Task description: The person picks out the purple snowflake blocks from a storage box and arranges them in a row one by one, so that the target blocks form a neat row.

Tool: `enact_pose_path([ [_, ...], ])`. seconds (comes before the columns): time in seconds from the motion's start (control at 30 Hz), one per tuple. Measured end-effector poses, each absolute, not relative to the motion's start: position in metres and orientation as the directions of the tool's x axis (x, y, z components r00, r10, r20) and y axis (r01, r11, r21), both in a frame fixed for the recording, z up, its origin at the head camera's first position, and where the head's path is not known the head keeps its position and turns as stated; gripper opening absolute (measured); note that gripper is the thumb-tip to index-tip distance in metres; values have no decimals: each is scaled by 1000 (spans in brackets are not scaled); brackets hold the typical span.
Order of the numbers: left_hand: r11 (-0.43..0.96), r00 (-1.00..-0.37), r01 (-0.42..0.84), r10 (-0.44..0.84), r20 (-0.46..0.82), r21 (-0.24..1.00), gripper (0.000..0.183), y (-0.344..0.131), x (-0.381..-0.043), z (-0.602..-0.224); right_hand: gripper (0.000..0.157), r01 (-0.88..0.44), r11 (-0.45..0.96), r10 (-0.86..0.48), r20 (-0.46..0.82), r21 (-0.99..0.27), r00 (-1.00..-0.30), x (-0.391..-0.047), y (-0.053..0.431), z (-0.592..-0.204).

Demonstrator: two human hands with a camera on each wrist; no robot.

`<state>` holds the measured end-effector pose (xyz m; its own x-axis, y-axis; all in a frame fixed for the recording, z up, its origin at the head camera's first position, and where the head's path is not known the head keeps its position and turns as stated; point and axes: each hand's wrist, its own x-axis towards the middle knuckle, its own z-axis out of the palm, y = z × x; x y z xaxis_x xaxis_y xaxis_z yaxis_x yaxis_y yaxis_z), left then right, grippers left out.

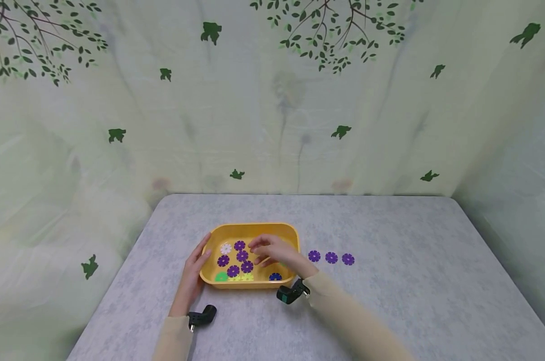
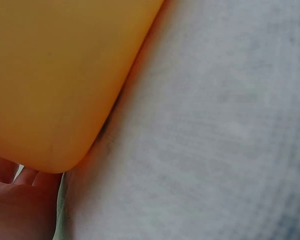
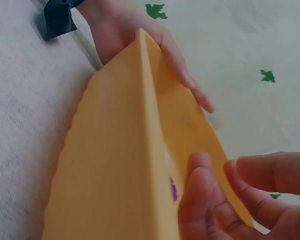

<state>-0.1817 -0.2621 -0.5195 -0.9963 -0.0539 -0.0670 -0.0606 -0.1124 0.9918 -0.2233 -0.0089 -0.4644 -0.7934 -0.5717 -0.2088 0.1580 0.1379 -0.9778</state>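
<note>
A yellow tray (image 1: 250, 285) with raised walls holds several flower-shaped discs. Most are purple discs (image 1: 223, 260); a white disc (image 1: 226, 248), a green disc (image 1: 221, 277), yellow discs (image 1: 247, 277) and a blue disc (image 1: 275, 277) lie among them. At the tray's left end my left hand (image 1: 193, 276) grips the wall, thumb at the rim and fingers along the outside. Over the tray's right half hovers my right hand (image 1: 274, 250), its fingers loosely bent and nothing visible between them. In the right wrist view, thumb and fingers are apart beside the tray wall (image 3: 102, 150).
To the right of the tray, three purple discs (image 1: 331, 257) lie in a row on the grey table (image 1: 412, 281). Behind the table hangs a pale curtain (image 1: 263, 100) printed with leaves and birds. Each wrist wears a black camera (image 1: 202, 316).
</note>
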Motion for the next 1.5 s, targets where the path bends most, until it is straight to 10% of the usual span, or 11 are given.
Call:
enact_pose_path([
  [0.87,-111,-996,-66,-54,-72,992,51,-262,-182,-520,20,169,376,-530,-361,-911,-767,-218,-39,-473],
  [1.5,-119,-997,-61,-49,-67,991,52,-262,-182,-520,9,25,251,-464,-143,-968,-874,-221,-2,-467],
])
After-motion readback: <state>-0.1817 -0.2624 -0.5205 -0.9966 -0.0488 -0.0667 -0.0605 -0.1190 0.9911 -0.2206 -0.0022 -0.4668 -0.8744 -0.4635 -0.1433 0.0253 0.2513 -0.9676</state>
